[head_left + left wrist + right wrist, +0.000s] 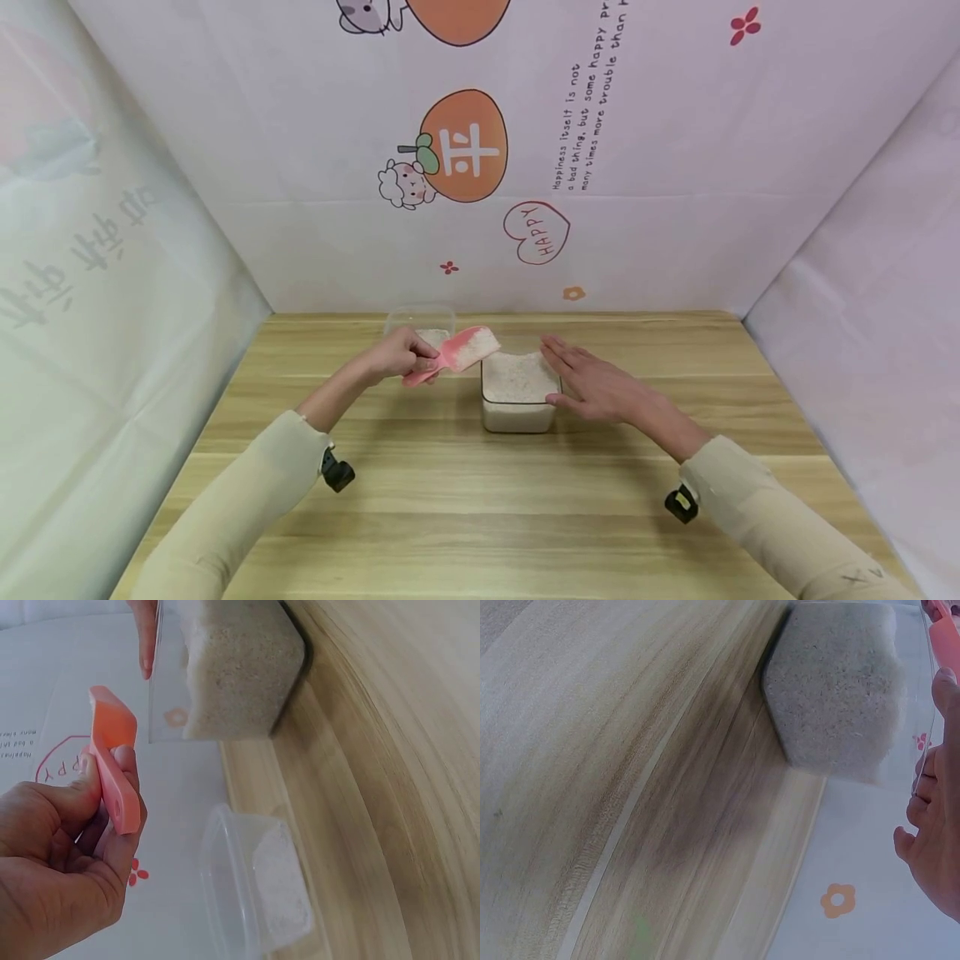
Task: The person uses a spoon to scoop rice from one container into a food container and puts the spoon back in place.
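Observation:
In the head view my left hand (397,353) pinches the handle of a pink scoop (454,350), whose blade carries pale grains. The blade is above the table, just left of a square clear container (517,419) filled high with pale grains (519,379) that look like rice. My right hand (603,387) lies along the right side of that container, fingers straight, at its rim. In the left wrist view the thumb and fingers hold the scoop (114,780) by its handle; the blade's load is hidden there.
A smaller clear plastic box (229,881) with some pale grains inside stands behind my left hand, partly hidden by it in the head view. The wooden table (480,517) ends at a printed white back sheet (337,250), with white sheets on both sides.

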Demonstrator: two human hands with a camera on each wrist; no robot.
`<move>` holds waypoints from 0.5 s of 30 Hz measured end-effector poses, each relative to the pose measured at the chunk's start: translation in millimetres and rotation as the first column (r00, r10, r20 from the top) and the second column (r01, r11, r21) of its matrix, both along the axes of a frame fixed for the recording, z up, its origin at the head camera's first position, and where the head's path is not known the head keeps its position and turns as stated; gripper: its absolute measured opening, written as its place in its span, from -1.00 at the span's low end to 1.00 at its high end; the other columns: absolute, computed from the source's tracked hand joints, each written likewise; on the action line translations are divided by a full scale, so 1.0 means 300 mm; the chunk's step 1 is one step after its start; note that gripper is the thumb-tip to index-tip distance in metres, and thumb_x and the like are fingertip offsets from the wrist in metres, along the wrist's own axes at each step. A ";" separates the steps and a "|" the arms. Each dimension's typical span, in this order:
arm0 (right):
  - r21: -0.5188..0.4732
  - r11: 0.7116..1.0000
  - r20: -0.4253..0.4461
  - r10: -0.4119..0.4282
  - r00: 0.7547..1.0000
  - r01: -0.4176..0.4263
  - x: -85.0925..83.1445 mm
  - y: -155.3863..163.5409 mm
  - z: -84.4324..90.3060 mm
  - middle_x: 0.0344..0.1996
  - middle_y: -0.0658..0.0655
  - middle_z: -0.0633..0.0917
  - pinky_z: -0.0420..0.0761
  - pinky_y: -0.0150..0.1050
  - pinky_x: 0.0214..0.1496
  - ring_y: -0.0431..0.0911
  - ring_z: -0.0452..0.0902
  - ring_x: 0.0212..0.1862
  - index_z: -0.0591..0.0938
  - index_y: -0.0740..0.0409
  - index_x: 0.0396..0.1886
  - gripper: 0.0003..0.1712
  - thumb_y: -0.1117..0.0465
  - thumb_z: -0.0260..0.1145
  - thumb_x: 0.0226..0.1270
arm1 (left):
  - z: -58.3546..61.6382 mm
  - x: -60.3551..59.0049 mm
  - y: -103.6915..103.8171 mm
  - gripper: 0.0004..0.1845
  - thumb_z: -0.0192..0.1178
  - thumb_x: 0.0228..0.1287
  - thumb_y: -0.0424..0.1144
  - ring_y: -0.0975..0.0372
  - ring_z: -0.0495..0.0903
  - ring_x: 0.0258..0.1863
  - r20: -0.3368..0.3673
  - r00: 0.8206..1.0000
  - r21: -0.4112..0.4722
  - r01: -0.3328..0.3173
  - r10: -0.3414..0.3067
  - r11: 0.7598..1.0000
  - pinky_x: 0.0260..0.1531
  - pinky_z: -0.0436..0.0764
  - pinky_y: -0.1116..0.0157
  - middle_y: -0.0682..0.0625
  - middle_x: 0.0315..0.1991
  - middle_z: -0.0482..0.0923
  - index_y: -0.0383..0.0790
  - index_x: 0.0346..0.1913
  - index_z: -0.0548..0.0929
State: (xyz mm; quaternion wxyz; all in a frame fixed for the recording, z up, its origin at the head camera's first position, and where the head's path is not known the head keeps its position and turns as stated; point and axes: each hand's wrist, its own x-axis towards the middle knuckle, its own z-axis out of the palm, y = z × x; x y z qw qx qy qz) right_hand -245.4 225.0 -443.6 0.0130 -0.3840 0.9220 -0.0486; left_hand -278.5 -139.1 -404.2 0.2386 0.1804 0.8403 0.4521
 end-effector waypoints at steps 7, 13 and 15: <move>0.008 1.000 0.006 -0.006 1.000 0.006 0.006 -0.001 -0.007 0.59 0.34 -0.02 0.14 0.12 0.54 0.18 -0.07 0.60 -0.03 0.34 0.57 -0.05 -0.22 0.00 0.54 | -0.011 -0.003 -0.063 -0.78 0.11 0.40 -0.46 0.34 0.46 -0.58 -0.045 0.998 -0.016 -0.042 0.042 0.999 -0.52 0.45 0.41 -0.21 -0.29 0.75 -0.48 -0.08 0.73; 0.004 1.000 0.020 -0.024 1.000 0.024 0.007 -0.003 -0.002 0.59 0.31 -0.04 0.12 0.11 0.55 0.15 -0.10 0.61 0.00 0.35 0.57 -0.06 -0.21 0.02 0.53 | -0.022 -0.017 -0.116 -0.78 0.11 0.40 -0.46 0.37 0.48 -0.61 -0.088 0.992 -0.018 -0.092 0.090 0.996 -0.55 0.47 0.44 -0.29 -0.32 0.74 -0.52 -0.09 0.72; 0.004 1.000 0.025 -0.026 0.999 0.026 0.005 -0.005 -0.001 0.60 0.30 -0.06 0.11 0.11 0.56 0.14 -0.11 0.61 -0.01 0.34 0.57 -0.05 -0.22 0.02 0.53 | -0.027 -0.021 -0.133 -0.78 0.11 0.40 -0.47 0.38 0.49 -0.62 -0.103 0.989 -0.023 -0.105 0.103 0.994 -0.57 0.47 0.45 -0.29 -0.35 0.74 -0.55 -0.10 0.71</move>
